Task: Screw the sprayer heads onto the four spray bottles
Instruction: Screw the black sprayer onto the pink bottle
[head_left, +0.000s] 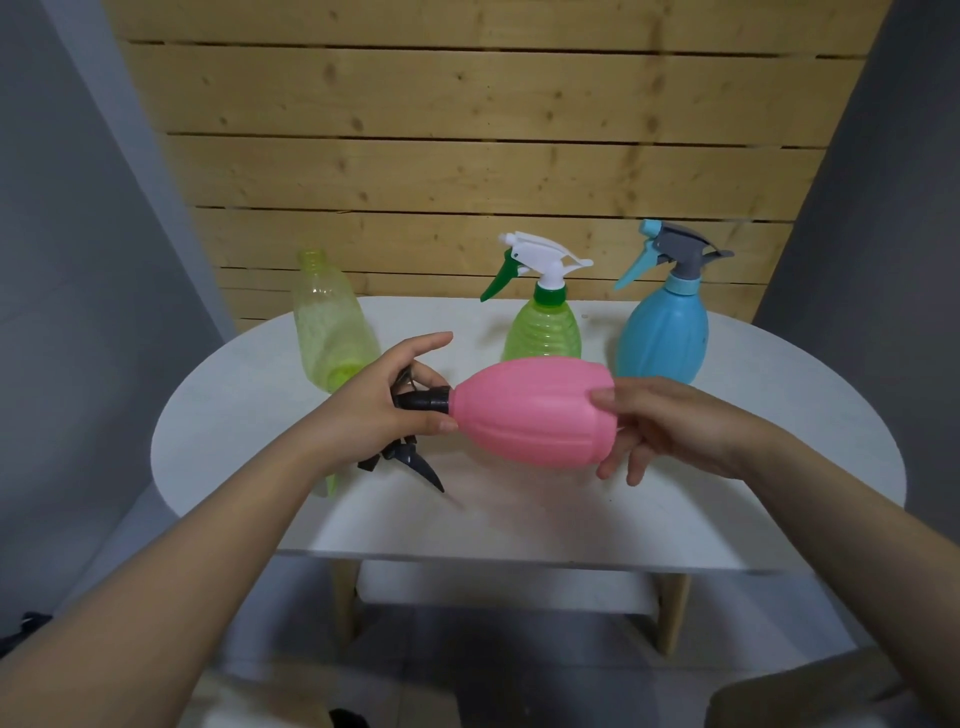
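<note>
Head view: white oval worktop (779, 467) carries the set. Blue bottle (662, 338) and ribbed green bottle (543, 332) stand at the back, sprayers fitted. Clear yellow-green bottle (332, 322) stands back left, neck bare; likely last in line. Pink bottle (535, 413) is held sideways above the worktop, probably so the collar can be turned freely. Right hand (670, 426) cups its base, fingers partly loose, steadying. Left hand (384, 402) grips the black sprayer head (421, 402) at the neck, trigger pointing down. Thread seating cannot be judged.
</note>
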